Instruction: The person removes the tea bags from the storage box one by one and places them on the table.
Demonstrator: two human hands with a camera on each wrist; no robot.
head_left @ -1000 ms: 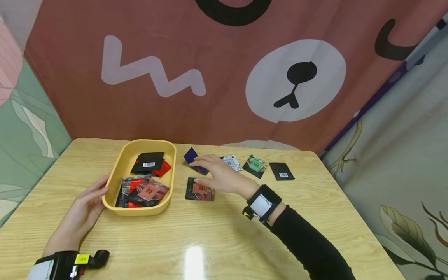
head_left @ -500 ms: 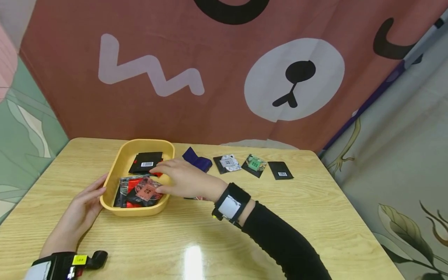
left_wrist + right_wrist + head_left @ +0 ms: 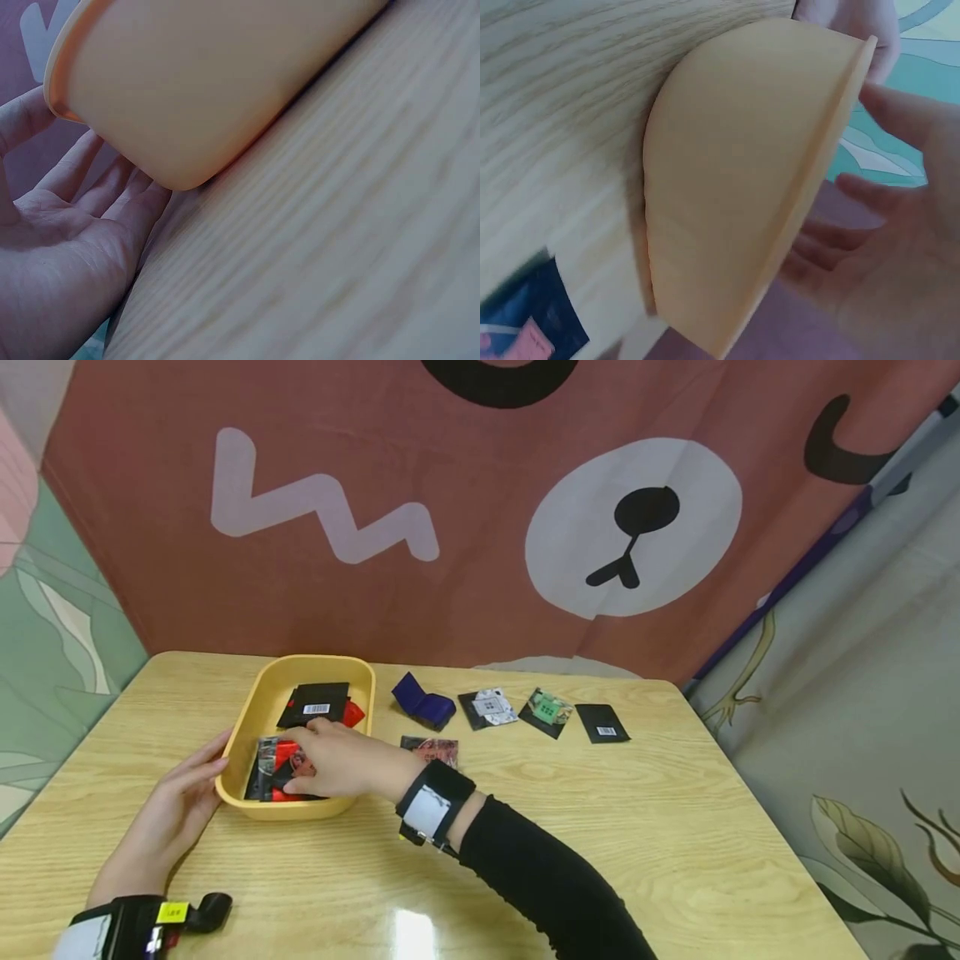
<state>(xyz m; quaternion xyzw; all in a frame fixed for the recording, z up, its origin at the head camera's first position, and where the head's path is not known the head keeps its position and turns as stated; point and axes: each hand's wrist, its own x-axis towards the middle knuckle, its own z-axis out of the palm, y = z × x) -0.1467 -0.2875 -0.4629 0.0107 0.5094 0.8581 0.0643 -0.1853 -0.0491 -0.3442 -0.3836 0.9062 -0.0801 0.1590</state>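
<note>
My left hand [image 3: 178,797] rests against the left side of a yellow plastic tray [image 3: 294,811], thumb at its rim; the left wrist view has those fingers along the tray's outer wall [image 3: 195,82]. My right hand [image 3: 341,762] reaches over the tray's right rim, thumb and fingers apart above the front packets. Under it lies a small black packet with a reddish picture [image 3: 301,765], partly hidden, on a red packet [image 3: 287,752]. Black packets [image 3: 315,702], one with a barcode label, lie at the tray's back beside a bit of red packet [image 3: 352,714].
On the wooden table [image 3: 600,860], right of the tray, are a folded dark blue item [image 3: 424,702], a white-patterned packet [image 3: 488,707], a green-labelled packet [image 3: 546,712] and a black packet [image 3: 602,723]. A reddish packet [image 3: 435,749] lies partly behind the right wrist.
My right hand has moved left from above the dark blue item and reddish packet, over the tray's rim and into the tray. The left hand has stayed at the tray's side.
</note>
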